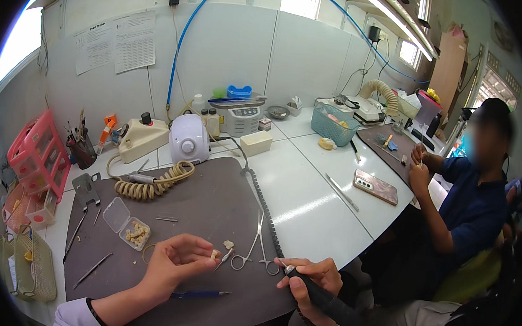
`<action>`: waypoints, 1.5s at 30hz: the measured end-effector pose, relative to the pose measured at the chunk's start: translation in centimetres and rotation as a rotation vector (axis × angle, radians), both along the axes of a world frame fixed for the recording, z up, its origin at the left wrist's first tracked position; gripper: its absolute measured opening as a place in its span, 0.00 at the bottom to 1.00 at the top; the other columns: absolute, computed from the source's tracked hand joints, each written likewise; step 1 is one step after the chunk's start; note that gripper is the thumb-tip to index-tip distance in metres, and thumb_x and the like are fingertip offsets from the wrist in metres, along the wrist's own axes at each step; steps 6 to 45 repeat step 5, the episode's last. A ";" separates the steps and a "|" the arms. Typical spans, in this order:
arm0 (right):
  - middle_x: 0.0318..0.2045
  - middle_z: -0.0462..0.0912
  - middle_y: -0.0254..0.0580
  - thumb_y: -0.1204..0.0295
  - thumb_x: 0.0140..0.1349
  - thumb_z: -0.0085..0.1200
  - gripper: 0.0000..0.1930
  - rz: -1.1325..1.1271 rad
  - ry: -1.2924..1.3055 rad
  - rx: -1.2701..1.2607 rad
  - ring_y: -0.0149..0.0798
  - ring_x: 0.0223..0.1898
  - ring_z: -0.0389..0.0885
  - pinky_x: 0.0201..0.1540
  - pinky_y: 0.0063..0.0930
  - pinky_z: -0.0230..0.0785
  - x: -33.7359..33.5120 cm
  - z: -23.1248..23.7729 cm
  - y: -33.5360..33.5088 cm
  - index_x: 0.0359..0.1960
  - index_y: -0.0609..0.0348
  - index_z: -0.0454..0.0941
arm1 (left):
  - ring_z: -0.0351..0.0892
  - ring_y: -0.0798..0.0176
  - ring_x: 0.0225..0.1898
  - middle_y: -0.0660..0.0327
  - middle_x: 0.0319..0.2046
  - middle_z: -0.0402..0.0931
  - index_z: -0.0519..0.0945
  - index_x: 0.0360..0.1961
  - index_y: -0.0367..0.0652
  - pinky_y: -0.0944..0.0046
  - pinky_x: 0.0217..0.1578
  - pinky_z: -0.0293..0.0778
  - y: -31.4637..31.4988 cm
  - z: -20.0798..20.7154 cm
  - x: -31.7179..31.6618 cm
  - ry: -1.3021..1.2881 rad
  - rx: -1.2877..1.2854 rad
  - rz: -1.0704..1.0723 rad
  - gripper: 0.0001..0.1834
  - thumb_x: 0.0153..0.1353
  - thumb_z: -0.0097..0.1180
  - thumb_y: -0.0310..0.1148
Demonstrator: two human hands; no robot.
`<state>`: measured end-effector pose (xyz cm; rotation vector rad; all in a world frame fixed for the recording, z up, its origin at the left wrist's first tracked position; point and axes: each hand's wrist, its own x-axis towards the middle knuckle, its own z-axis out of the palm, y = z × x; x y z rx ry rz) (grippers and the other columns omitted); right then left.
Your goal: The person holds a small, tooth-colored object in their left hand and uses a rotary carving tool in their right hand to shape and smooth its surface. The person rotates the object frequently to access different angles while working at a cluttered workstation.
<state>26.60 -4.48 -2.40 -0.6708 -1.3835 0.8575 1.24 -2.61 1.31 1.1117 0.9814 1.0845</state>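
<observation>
My left hand (pixel 179 257) is closed in a pinch around a small cream tooth-shaped piece (pixel 214 254), held over the dark grey mat (pixel 162 318). To its right, my right hand (pixel 319 279) grips a black rotary handpiece (pixel 324 299), its metal tip pointing left toward the piece. The two are apart. Beside my left fingertips lie a pale crumb-like lump (pixel 228 244) and a small thin tool (pixel 224 259). Scissor-handled forceps (pixel 257 246) rest between my hands. A blue pen (pixel 199 294) lies below my left hand, and an open clear box (pixel 137 232) holds several tooth-like pieces.
A coiled beige hose (pixel 152 186) and a white rounded machine (pixel 189 138) stand behind the mat. Pink drawers (pixel 39 152) are at left. A black coiled cord (pixel 264 205) runs along the mat's right edge. A phone (pixel 376 187) and a co-worker (pixel 476 170) are at right.
</observation>
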 end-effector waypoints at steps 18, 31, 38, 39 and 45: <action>0.38 0.78 0.73 0.70 0.60 0.58 0.16 -0.064 -0.022 -0.158 0.43 0.33 0.84 0.40 0.36 0.78 1.4 -2.0 0.2 0.41 0.59 0.62 | 0.81 0.62 0.44 0.53 0.41 0.80 0.76 0.44 0.35 0.67 0.49 0.74 0.6 -0.8 0.0 0.031 -0.058 -0.030 0.16 0.53 0.63 0.21; 0.38 0.78 0.73 0.70 0.60 0.58 0.16 -0.064 -0.022 -0.158 0.43 0.33 0.84 0.40 0.36 0.78 1.4 -2.0 0.2 0.41 0.59 0.62 | 0.81 0.62 0.44 0.53 0.41 0.80 0.76 0.44 0.35 0.67 0.49 0.74 0.6 -0.8 0.0 0.031 -0.058 -0.030 0.16 0.53 0.63 0.21; 0.38 0.78 0.73 0.70 0.60 0.58 0.16 -0.064 -0.022 -0.158 0.43 0.33 0.84 0.40 0.36 0.78 1.4 -2.0 0.2 0.41 0.59 0.62 | 0.81 0.62 0.44 0.53 0.41 0.80 0.76 0.44 0.35 0.67 0.49 0.74 0.6 -0.8 0.0 0.031 -0.058 -0.030 0.16 0.53 0.63 0.21; 0.38 0.78 0.73 0.70 0.60 0.58 0.16 -0.064 -0.022 -0.158 0.43 0.33 0.84 0.40 0.36 0.78 1.4 -2.0 0.2 0.41 0.59 0.62 | 0.81 0.62 0.44 0.53 0.41 0.80 0.76 0.44 0.35 0.67 0.49 0.74 0.6 -0.8 0.0 0.031 -0.058 -0.030 0.16 0.53 0.63 0.21; 0.38 0.78 0.73 0.70 0.60 0.58 0.16 -0.064 -0.022 -0.158 0.43 0.33 0.84 0.40 0.36 0.78 1.4 -2.0 0.2 0.41 0.59 0.62 | 0.81 0.62 0.44 0.53 0.41 0.80 0.76 0.44 0.35 0.67 0.49 0.74 0.6 -0.8 0.0 0.031 -0.058 -0.030 0.16 0.53 0.63 0.21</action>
